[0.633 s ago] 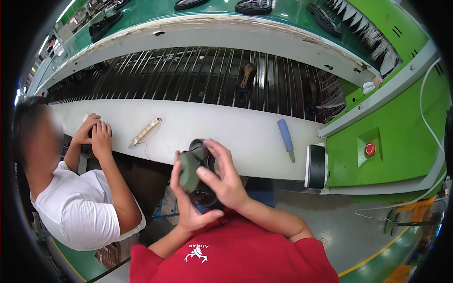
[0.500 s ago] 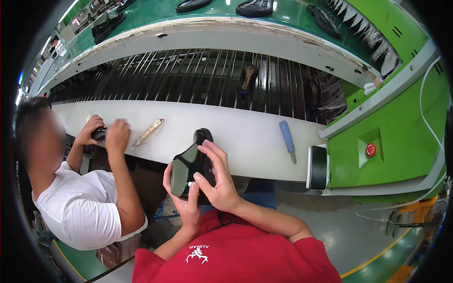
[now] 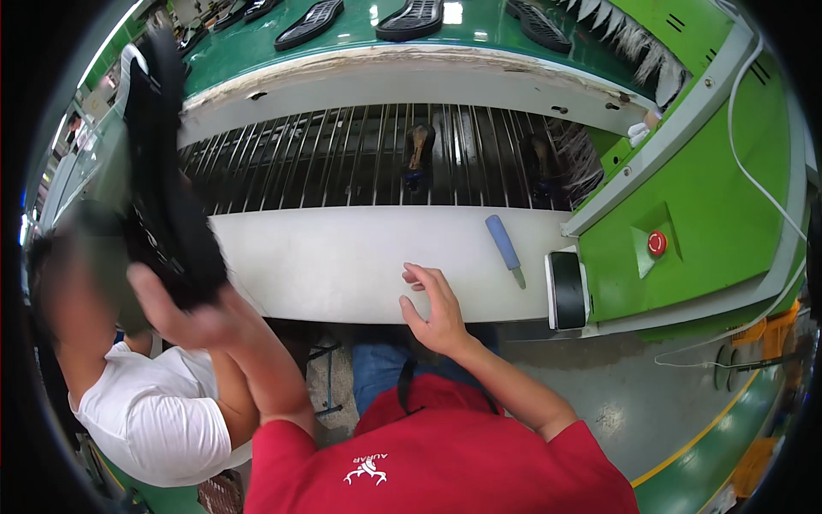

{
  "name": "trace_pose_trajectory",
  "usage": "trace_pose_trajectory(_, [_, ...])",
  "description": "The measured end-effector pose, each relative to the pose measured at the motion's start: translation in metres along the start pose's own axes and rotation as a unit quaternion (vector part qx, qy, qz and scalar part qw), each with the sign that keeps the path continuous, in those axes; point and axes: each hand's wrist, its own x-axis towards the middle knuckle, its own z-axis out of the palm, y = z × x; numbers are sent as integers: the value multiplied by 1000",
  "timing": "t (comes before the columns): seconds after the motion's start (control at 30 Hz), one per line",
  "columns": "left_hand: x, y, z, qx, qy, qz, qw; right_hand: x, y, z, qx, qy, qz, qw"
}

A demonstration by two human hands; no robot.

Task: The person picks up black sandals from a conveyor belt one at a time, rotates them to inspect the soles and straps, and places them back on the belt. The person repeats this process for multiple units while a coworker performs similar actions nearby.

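Observation:
My left hand (image 3: 190,319) holds a black shoe (image 3: 167,197) raised at the far left, its lower end in my grip. The shoe is close to the camera and partly blurred, and it hides much of the co-worker behind it. Nothing is in my right hand (image 3: 435,310), which hovers at the front edge of the white worktop (image 3: 342,265) with its fingers loosely curled and apart. To the right of that hand lies a blue-handled tool (image 3: 503,241) with a short flat blade.
Beyond the worktop runs a bed of metal rollers (image 3: 300,163) carrying dark shoes (image 3: 418,158). Several soles (image 3: 411,19) rest on a green belt above. At right stands a green machine (image 3: 702,248) with a red button (image 3: 657,243). A co-worker in a white shirt (image 3: 154,411) sits at left.
My left hand has carried the shoe up and to the far left, out of my right hand. My right hand has let go and moved right. The view has shifted too.

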Motion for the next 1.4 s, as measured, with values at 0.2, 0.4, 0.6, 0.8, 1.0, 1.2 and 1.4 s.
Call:
trace_pose_trajectory(0.2, [182, -120, 70, 145, -31, 217, 965, -2, 4, 3, -68, 10, -19, 997])
trace_pose_trajectory(0.4, [236, -290, 58, 389, -189, 157, 888, 3, -3, 18, -161, -8, -77, 984])
trace_pose_trajectory(0.6, [244, -304, 75, 450, -306, 267, 796, -3, 0, 16, -177, -2, -77, 981])
trace_pose_trajectory(0.8, [139, -219, 191, 331, -338, 134, 871, 0, 4, 15, -223, -2, -74, 972])
trace_pose_trajectory(1.0, [124, -297, 186, 572, -490, -86, 652, 1, 4, 16, -206, -16, -97, 974])
trace_pose_trajectory(1.2, [112, -238, 210, 286, -331, -44, 898, 0, 7, 10, -228, -1, -97, 969])
trace_pose_trajectory(1.4, [152, -159, 150, 22, 67, 160, 985, -2, 1, 17, -124, 4, -67, 990])
